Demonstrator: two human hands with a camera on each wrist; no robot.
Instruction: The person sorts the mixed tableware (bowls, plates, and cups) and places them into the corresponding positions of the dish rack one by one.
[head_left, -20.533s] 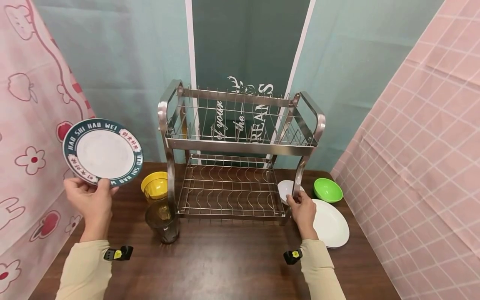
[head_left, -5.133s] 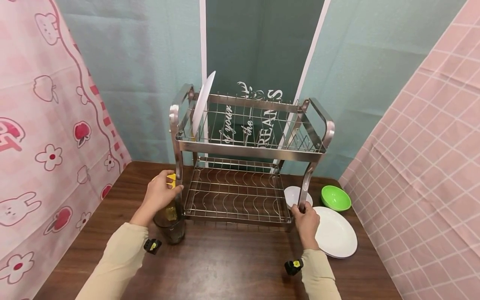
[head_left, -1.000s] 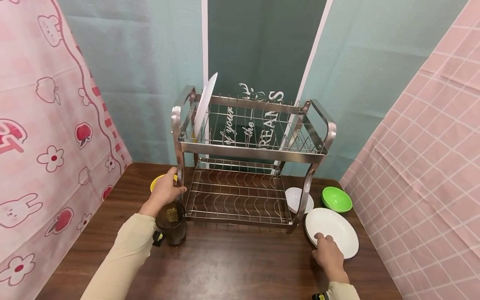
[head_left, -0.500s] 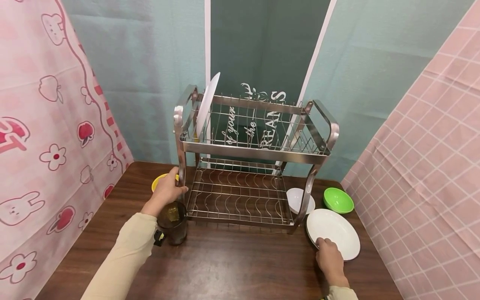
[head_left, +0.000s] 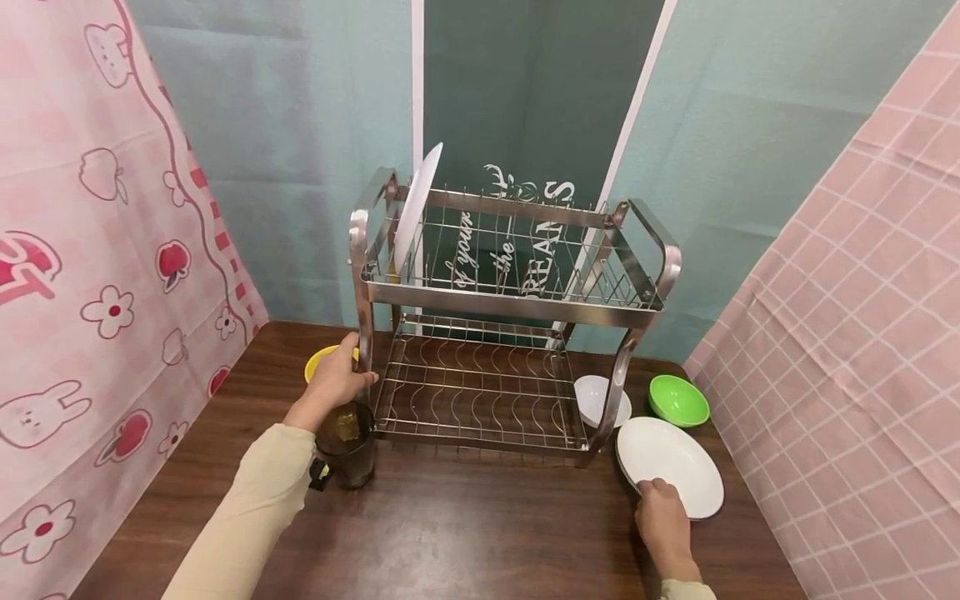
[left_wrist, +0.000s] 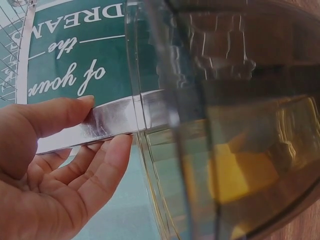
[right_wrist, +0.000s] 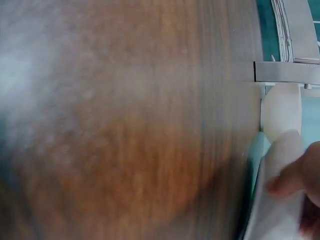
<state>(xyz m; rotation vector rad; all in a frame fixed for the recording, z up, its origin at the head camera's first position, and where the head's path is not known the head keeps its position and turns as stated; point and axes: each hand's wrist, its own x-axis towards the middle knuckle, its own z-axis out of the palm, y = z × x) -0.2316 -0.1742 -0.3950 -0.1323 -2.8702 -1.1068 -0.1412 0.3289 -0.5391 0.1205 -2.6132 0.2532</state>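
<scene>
Okay so here's what I've got on the feeds. The left hand (head_left: 333,382) is pinching one leg of the metal dish rack (head_left: 517,304), thumb on one side, fingers on the other. The right hand (head_left: 664,521) has its fingers curled on the near rim of the white plate (head_left: 678,462), which lies on the table (head_left: 465,533) to the right of the rack. Wrist view's blurry over there, but I'd call it a grip.

What bugs me: there seems to be a second rim under that plate. If the fingers go too deep, both could come up and the lower one could slide off. Grip's also off to one end, so a lift might tip the far side down. The white bowl (head_left: 590,396) and green bowl (head_left: 678,400) sit right by the far edge, so a forward shove would probably bump them.

Other side, the left wrist is crazy close to the smoky cup (head_left: 354,458), and the yellow bowl (head_left: 321,362) is just past the hand. One careless elbow drop could topple the cup. Yanking that leg might rattle the upright plate (head_left: 417,204) leaning up top.
</scene>
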